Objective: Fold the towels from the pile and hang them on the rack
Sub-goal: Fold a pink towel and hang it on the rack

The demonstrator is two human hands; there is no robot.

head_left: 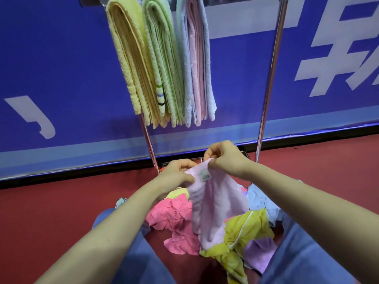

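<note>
Rack [271, 78]: metal uprights standing on the red floor [51, 214] against a blue wall panel [61, 68].
- On its top bar, hung folded and side by side: yellow towel [127, 58], green towel [162, 58] with a striped end, then pink towel [195, 58] with pale blue towel [207, 64] showing on both sides of it.

Pile [176, 220]: loose on the floor at the rack's foot, between the person's knees.
- Bright pink cloth, yellow-green cloth [246, 228], lilac cloth [258, 251] and light blue cloth [260, 199], all crumpled and overlapping.

Pale pink towel [215, 206]: held up above the pile, its lower end draping onto it, with a small label near the top edge.
- Left hand [176, 171]: thumb and fingers pinch the top edge beside the label.
- Right hand [223, 158]: fingers curl and pinch the same edge, close to the left hand.
</note>
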